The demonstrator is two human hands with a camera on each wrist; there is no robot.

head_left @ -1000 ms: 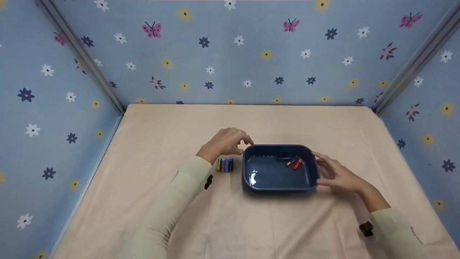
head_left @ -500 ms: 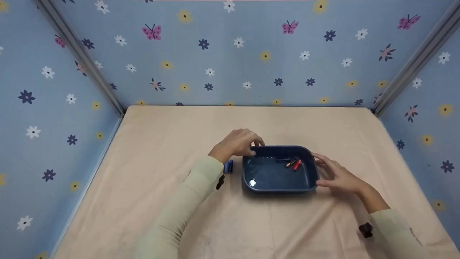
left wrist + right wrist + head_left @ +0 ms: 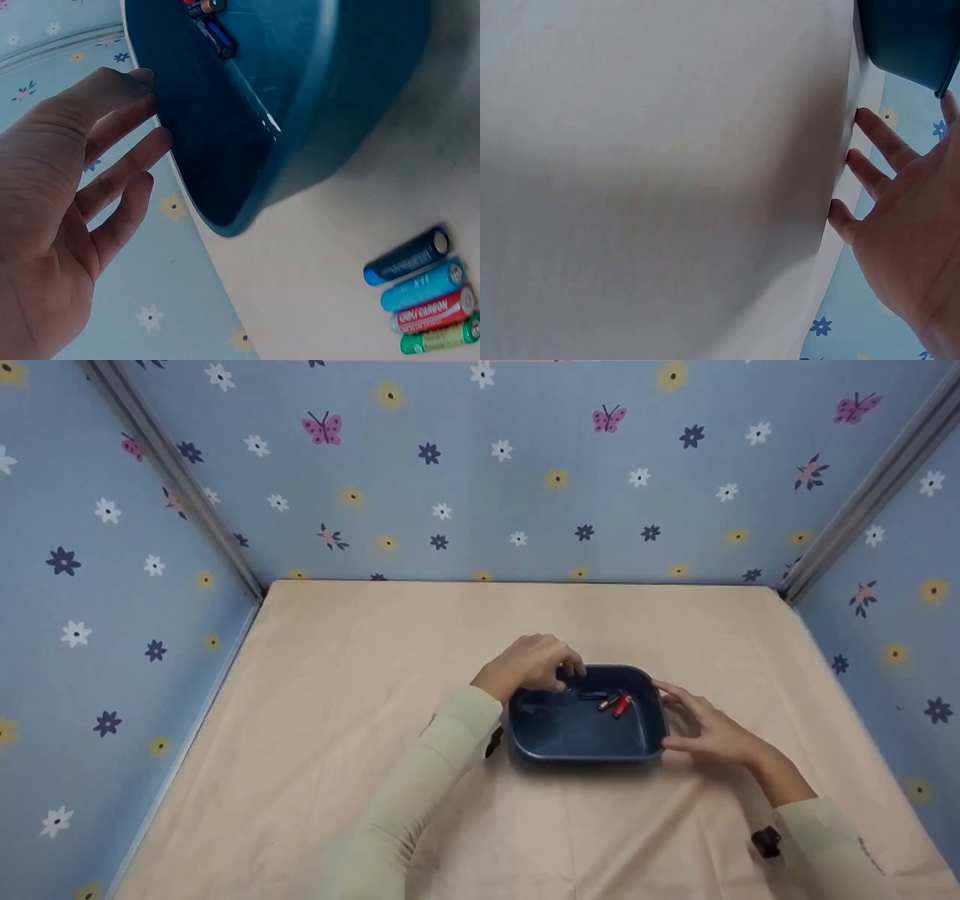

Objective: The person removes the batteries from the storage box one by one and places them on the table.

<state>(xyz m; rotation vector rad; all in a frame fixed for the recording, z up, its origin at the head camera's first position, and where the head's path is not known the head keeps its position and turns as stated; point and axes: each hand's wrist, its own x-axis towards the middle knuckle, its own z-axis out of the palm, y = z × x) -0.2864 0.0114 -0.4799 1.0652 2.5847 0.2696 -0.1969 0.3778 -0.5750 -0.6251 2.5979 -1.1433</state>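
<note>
A dark blue rectangular dish [image 3: 574, 739] stands on the cloth. Inside it, toward the right, lie a red battery [image 3: 622, 706], a black and copper battery [image 3: 608, 702] and a dark blue battery [image 3: 592, 695]. My left hand [image 3: 529, 666] hovers over the dish's back left part, fingers loosely bent; the left wrist view shows nothing between them. My right hand [image 3: 709, 729] touches the dish's right end with thumb and forefinger spread apart. A navy battery [image 3: 407, 257], light blue battery [image 3: 424, 285], red-and-silver battery [image 3: 433, 311] and green battery [image 3: 442, 337] lie in a row outside the dish.
A pale cloth [image 3: 360, 660] covers the table. Flower-patterned panels [image 3: 480, 472] close in the back and both sides, with grey metal posts at the corners. My left forearm hides the battery row in the head view.
My left hand has moved right, from beside the dish's left end to over its inside, and its arm now covers the battery row. My right hand and the dish have stayed put.
</note>
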